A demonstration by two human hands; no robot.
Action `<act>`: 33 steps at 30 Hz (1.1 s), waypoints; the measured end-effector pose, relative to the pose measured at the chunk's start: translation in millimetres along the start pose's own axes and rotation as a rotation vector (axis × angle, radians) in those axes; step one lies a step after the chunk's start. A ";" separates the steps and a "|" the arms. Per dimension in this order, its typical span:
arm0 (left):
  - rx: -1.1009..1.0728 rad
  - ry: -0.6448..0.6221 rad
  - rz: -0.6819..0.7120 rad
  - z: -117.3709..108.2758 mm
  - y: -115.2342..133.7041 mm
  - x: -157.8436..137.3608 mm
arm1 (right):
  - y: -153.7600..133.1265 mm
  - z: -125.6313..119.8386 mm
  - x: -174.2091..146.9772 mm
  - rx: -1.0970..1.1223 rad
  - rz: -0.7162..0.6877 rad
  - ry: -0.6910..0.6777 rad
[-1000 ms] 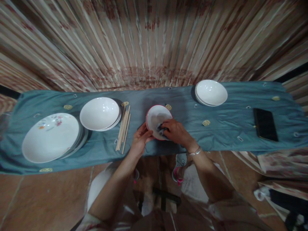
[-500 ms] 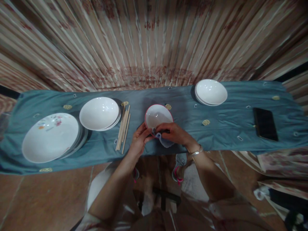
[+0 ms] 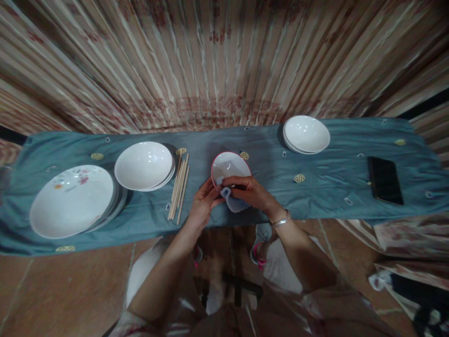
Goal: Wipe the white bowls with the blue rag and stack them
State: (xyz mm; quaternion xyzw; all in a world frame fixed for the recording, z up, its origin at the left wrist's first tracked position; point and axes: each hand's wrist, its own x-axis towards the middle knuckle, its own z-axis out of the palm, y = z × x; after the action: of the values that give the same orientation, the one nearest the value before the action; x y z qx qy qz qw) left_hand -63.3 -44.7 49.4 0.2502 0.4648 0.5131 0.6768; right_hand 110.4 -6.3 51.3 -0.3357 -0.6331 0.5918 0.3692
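A small white bowl with a red rim (image 3: 231,164) is near the front edge of the table, in front of me. My left hand (image 3: 203,201) grips its near left side, fingers closed at the rim. Pinched in my right hand (image 3: 250,191) is a light blue cloth (image 3: 234,202), which hangs over the bowl's near rim and partly inside it. The near side of the bowl is hidden by the cloth and fingers.
Left of the bowl lie several chopsticks (image 3: 179,187), then stacked white bowls (image 3: 143,166) and larger flower-patterned dishes (image 3: 73,201). Toward the back right stand more stacked white bowls (image 3: 306,134). A black phone (image 3: 385,180) rests on the blue-green tablecloth (image 3: 326,196). Curtains (image 3: 224,70) hang behind.
My right hand has shifted slightly left and up along the bowl's near rim, bringing the cloth with it. More of the cloth shows now. My left hand keeps its hold.
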 end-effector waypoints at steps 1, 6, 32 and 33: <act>-0.003 0.004 0.002 -0.3 -0.4 0.1 | 0.3 1.1 0.6 0.009 -0.014 0.014; 0.014 0.002 0.010 -2.0 -3.4 0.8 | -1.1 5.0 2.4 0.012 -0.041 0.068; 0.088 -0.031 0.027 0.9 -8.2 -2.9 | 1.9 -2.7 25.6 -0.294 -0.172 0.402; 0.088 -0.033 0.028 1.0 -7.9 -3.1 | 3.2 -4.7 26.8 -0.301 -0.163 0.419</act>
State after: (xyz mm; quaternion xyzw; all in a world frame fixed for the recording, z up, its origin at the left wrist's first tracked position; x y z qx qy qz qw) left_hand -58.9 -50.2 44.6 0.2946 0.4721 0.4975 0.6655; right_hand 100.9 19.4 50.1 -0.4500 -0.6487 0.3768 0.4845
